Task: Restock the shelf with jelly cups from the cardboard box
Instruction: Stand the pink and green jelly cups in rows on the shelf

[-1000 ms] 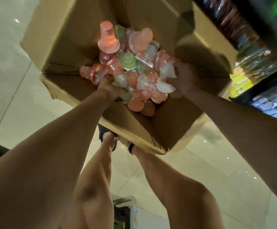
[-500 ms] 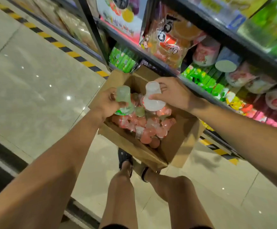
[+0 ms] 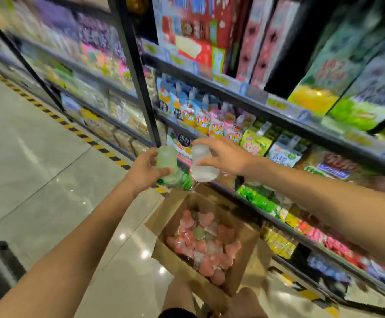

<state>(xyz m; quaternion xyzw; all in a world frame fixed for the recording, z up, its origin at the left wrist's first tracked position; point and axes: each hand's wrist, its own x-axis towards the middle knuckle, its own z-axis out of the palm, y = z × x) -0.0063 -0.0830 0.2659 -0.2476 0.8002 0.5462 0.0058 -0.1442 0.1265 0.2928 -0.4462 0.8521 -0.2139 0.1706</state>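
A green jelly cup (image 3: 166,165) is gripped by the left hand (image 3: 144,172), whose fingers are curled round its side with the thumb laid across the lower part. At about three o'clock from it, just beside it, a white jelly cup (image 3: 202,165) is pinched by the right hand (image 3: 227,157): the fingers are bent over the top of the cup and the thumb is pressed against its near side. Whether the two cups touch cannot be told. Both are held up in front of the shelf (image 3: 278,115), near the row of drink pouches (image 3: 207,120) seen at about twelve o'clock from the hands.

The cardboard box (image 3: 177,269) is seen at about six o'clock from the hands, well below them, on the floor (image 3: 38,168) with its flaps open. A heap of loose jelly cups (image 3: 206,244), mostly pink with some white and a few green, is held inside it. The box stands just beside the lowest shelf rows, and the person's knees (image 3: 246,301) are seen at its near edge.

At nine to ten o'clock from the hands a yellow and black striped line (image 3: 77,131) is laid along the foot of the shelving. Tall cartons (image 3: 338,72) are stacked on the upper shelf at about one o'clock; much of the shelving is blurred
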